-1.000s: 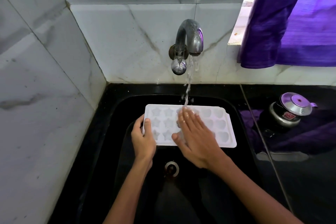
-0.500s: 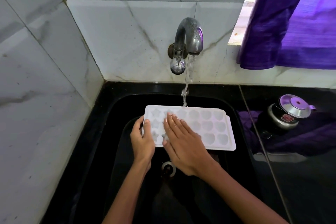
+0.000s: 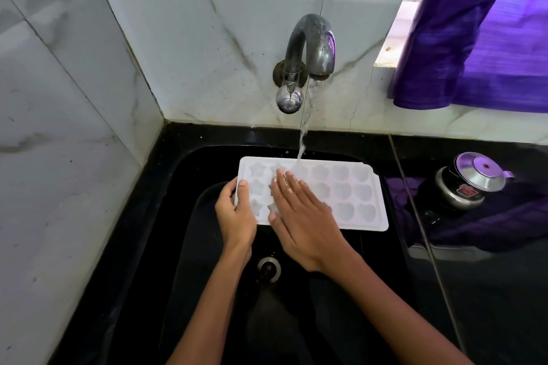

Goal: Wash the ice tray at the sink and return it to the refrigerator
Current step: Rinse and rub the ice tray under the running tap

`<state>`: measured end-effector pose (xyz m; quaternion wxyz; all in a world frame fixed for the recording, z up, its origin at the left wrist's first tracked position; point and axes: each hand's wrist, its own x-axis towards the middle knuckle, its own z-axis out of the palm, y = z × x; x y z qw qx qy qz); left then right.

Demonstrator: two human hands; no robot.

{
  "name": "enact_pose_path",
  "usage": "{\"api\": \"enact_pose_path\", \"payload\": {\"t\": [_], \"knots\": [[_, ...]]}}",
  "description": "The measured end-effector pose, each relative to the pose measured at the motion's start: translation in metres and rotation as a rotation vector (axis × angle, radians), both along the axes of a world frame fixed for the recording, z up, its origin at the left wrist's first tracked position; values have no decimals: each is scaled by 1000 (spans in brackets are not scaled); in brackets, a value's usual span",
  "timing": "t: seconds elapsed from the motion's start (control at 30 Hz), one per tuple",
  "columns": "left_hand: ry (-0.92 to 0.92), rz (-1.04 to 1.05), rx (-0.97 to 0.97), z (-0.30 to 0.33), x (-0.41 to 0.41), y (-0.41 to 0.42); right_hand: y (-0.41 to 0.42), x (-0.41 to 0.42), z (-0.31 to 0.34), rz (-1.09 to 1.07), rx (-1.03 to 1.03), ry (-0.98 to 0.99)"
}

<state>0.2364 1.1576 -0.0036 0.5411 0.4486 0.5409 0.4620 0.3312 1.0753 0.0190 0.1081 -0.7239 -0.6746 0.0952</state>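
Directly under the running tap (image 3: 308,50), the white ice tray (image 3: 341,195) is held level over the black sink (image 3: 184,187), its long side running left to right. Its moulds are star-shaped at the left end and heart-shaped towards the right. The stream of water (image 3: 305,127) lands on the tray's far row, just beyond the fingertips of the right hand (image 3: 302,216).

The left hand (image 3: 235,216) grips the tray's left short edge: the thumb lies on top along the rim, and the other fingers curl underneath, mostly hidden. The right hand lies flat on the tray's left-centre part, fingers straight and close together, wet and glistening, pointing away from the person towards the far rim; its thumb rests at the near edge. It clasps nothing, only presses on the moulds.

Below the tray, between the two wrists, the round metal drain (image 3: 268,268) shows in the sink floor. On the dark counter to the right stands a small steel pot with a lid (image 3: 465,181), and a purple curtain (image 3: 480,29) hangs above it beside the marble-tiled wall (image 3: 207,38).
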Motion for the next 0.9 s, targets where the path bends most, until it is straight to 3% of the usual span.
{"api": "enact_pose_path", "payload": {"t": [0.3, 0.53, 0.77, 0.9], "knots": [[10, -37, -49, -7, 2, -5, 10, 18, -9, -217, -29, -11], [-47, -53, -138, 0, 9, -5, -8, 0, 6, 58, -38, 9], [-83, -121, -202, -2, 9, -4, 7, 20, 6, -127, -38, -66], [-186, -210, -233, 3, 14, -6, 25, 7, 3, -4, 44, -122]]}}
